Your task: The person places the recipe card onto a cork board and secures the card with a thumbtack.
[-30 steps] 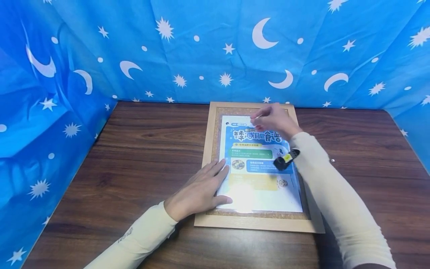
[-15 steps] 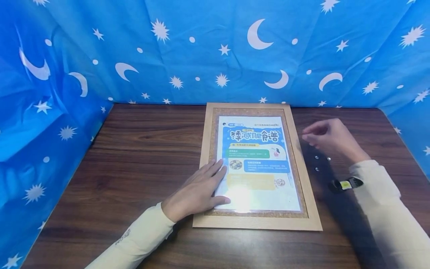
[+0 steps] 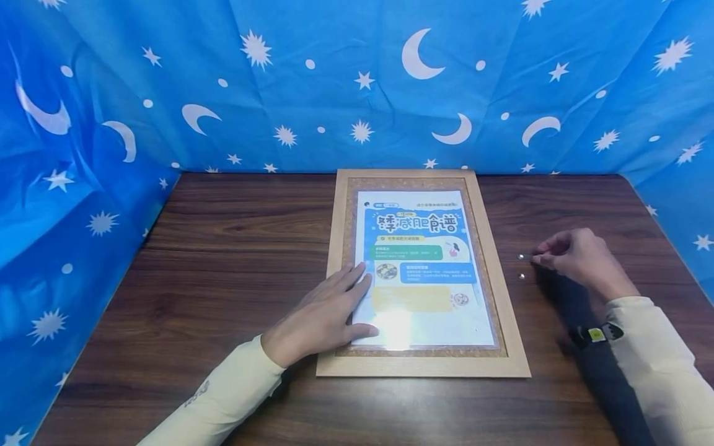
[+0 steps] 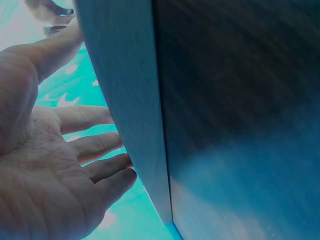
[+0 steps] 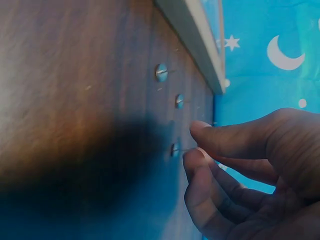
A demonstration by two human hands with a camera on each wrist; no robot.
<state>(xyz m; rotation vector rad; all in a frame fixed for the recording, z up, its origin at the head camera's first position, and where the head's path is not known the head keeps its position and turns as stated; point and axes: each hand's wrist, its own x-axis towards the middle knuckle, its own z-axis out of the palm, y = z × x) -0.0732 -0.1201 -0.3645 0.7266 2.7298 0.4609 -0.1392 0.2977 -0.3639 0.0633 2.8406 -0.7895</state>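
A wood-framed cork board lies on the table, bearing a printed poster with a blue heading in a clear, glossy cover. My left hand rests on the board's left side, fingers spread, its thumb on the poster. In the left wrist view its fingertips reach the board's edge. Right of the board, my right hand is low at several small thumbtacks. Seen from the right wrist, they lie point outward; thumb and forefinger stand slightly apart beside the pin of one tack.
Dark wood-grain table extends around the board. A blue cloth with white moons and stars hangs behind the table and along its sides. A black strap-mounted device is on the right wrist.
My right hand has left the poster's top, moved right past the frame, then come down to the thumbtacks, where it hides one in the head view. My left hand stays on the board.
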